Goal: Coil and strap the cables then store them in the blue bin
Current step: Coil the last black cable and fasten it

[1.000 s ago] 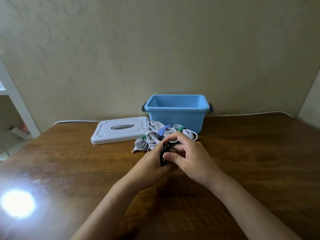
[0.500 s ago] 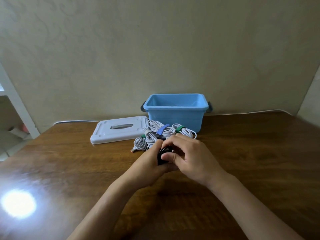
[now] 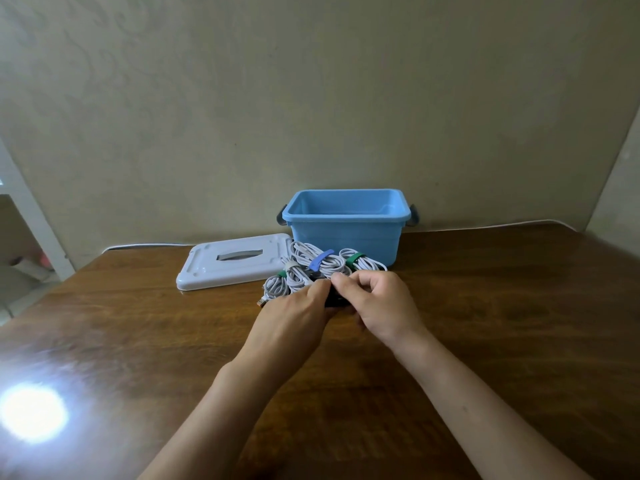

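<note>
Hands are meeting over a black cable coil [image 3: 335,298] on the wooden table [image 3: 502,306]: left hand [image 3: 298,317] and right hand [image 3: 384,304] are both pinching it, just before strapped white cable coils [image 3: 311,268] and the open blue bin [image 3: 346,223].

No legible text, label, brand, number or sign is presented on any surface shown in the head view
</note>
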Demonstrator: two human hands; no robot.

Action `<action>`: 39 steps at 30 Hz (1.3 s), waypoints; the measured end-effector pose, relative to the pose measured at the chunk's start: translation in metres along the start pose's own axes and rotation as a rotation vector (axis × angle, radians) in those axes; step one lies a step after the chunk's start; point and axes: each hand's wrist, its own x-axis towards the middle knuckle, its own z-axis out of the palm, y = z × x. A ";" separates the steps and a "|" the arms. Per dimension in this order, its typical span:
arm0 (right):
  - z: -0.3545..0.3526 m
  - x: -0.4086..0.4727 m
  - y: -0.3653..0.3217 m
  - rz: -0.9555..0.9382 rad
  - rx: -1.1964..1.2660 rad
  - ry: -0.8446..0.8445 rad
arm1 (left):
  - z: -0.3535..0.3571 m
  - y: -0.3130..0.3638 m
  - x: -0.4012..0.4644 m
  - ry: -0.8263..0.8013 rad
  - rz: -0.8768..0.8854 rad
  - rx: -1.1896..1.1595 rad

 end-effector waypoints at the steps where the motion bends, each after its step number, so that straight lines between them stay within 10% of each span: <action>1: -0.001 -0.001 -0.002 -0.015 -0.008 -0.007 | 0.000 0.000 0.001 -0.017 -0.019 0.005; 6: 0.000 -0.007 -0.006 -0.017 0.035 -0.095 | -0.013 -0.032 -0.004 0.089 -0.208 -0.246; 16: 0.039 -0.009 0.004 -0.302 -0.712 -0.547 | 0.001 -0.078 -0.006 0.099 -0.350 -0.470; 26: 0.032 -0.005 0.009 -0.349 -0.757 -0.462 | 0.012 -0.075 0.001 0.043 -0.371 -0.586; 39: 0.003 -0.013 -0.005 0.102 0.365 -0.274 | 0.021 -0.042 0.000 -0.068 -0.268 -0.736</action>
